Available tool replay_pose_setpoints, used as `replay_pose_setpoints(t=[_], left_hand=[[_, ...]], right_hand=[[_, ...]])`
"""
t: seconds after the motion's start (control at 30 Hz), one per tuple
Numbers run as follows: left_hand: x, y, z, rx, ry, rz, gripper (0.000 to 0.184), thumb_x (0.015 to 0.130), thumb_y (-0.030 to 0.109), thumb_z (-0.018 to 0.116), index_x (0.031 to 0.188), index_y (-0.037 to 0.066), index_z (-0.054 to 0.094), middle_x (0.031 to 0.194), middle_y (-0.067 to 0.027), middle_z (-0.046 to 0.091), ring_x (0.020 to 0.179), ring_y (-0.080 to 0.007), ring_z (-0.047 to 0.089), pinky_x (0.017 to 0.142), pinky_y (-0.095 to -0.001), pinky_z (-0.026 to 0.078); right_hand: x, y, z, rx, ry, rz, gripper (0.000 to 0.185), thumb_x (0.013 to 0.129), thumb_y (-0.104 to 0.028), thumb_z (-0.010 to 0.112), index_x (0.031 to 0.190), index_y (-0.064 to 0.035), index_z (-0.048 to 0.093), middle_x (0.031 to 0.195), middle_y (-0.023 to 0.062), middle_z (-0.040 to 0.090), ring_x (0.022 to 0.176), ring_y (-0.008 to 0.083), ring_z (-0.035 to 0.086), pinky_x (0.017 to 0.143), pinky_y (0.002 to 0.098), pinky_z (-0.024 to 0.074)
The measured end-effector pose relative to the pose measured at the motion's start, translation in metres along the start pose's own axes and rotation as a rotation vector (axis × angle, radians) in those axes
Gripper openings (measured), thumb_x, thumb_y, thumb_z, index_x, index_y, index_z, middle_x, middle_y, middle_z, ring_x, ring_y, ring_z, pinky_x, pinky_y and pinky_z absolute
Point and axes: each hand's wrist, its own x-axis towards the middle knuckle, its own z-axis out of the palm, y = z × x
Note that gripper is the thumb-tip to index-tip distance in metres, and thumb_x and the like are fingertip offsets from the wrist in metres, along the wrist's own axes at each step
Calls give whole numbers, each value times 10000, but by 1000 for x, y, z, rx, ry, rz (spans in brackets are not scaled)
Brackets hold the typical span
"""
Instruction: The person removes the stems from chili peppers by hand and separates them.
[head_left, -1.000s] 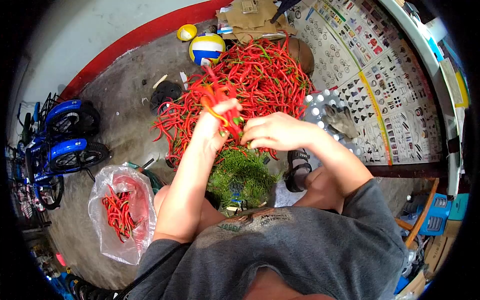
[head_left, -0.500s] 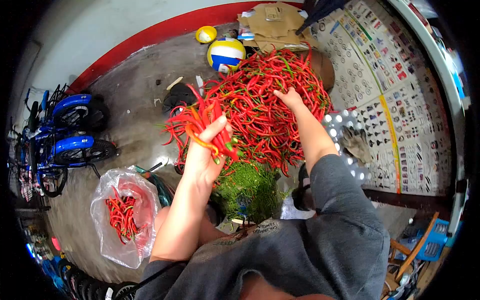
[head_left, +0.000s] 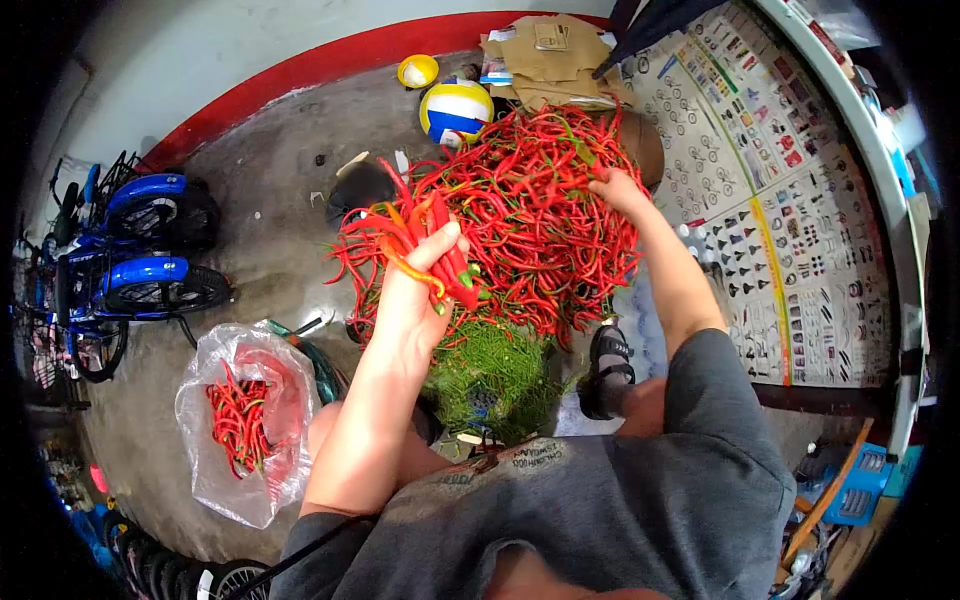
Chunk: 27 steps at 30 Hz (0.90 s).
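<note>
Above the pile, my left hand (head_left: 425,275) is closed around a bunch of long red chili peppers (head_left: 405,228), with an orange one among them and green stem ends by the palm. My right hand (head_left: 617,190) is at the right side of the big heap of red chili peppers (head_left: 510,235). Its fingers are pinched together on a chili pepper (head_left: 584,153) that looks olive-green and a little blurred. Below the heap, nearer my body, lies a mound of green stems (head_left: 490,375).
An open clear plastic bag (head_left: 195,460) with red chilies stands at the left. Blue-fendered bicycles (head_left: 150,275) are farther left. A volleyball (head_left: 455,112), a yellow bowl (head_left: 417,70) and flattened cardboard (head_left: 550,65) lie behind the heap. My sandaled foot (head_left: 608,370) is to its right.
My right hand has moved slightly right and pulled a chili pepper up from the heap. My left hand still holds its bunch in nearly the same place. My right foot has come into view.
</note>
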Motion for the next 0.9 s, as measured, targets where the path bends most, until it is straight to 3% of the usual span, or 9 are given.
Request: replay_pose_setpoints(t=[0.13,0.33,0.5,0.57,0.6,0.63,0.67,0.7,0.9], left_hand=[[-4,-1,8,-16,-84,6,229,742,100,677,931,29,568,759,-59,605,664,-151,580,606,-279,478],[8,-20,8,-46,-205,-102,183,744,87,650,892,28,559,714,-67,608,609,-159,576,566,-287,489],[6,-40,18,-32,-312,-293,229,774,97,618,967,-12,561,958,-149,638,820,-213,630,727,-317,515],[13,-51,18,-71,-406,-274,193,779,90,617,943,-2,575,865,-111,643,741,-203,628,652,-306,517],[17,-57,14,-53,-475,-240,179,778,84,618,934,5,581,826,-92,642,702,-193,624,619,-296,514],[5,-55,24,-46,-255,-175,154,773,62,620,920,26,590,754,-53,624,628,-171,600,563,-277,496],[14,-61,15,-35,-297,-176,180,773,68,626,950,64,590,800,-41,637,696,-155,622,610,-271,515],[16,-62,14,-46,-289,-156,194,768,71,634,956,72,589,810,-35,635,705,-150,621,620,-269,514],[4,-54,29,9,-298,-108,256,745,90,664,986,90,578,860,-18,623,755,-143,615,662,-273,508]], right_hand=[[-37,-7,-46,261,182,-85,327,835,-267,559,1024,-3,524,816,114,614,563,181,556,540,327,455],[-146,-86,-60,958,-28,-249,122,913,-229,463,945,-122,412,680,-16,433,510,54,428,364,167,254],[-217,-121,-15,1005,-147,-259,240,927,-243,440,1130,-120,405,734,-11,497,544,62,457,408,177,291],[-229,-125,9,1015,-193,-316,302,938,-223,413,1219,-124,366,739,-16,513,544,50,457,430,161,291],[-224,-119,16,876,-213,-314,344,940,-188,401,1264,-76,369,787,18,532,642,115,523,543,216,413],[-217,-113,32,650,28,-542,331,926,-156,409,1240,-53,398,818,68,532,727,176,540,654,272,434],[-213,-110,46,411,269,-756,319,911,-124,416,1215,-29,427,848,118,532,811,237,557,766,328,455],[-221,-117,46,361,234,-650,355,891,-93,428,1236,-10,430,995,186,504,982,319,504,911,365,376],[-227,-119,28,-68,385,-756,390,826,-89,513,1206,-14,464,1177,198,435,1069,363,439,937,407,357]])
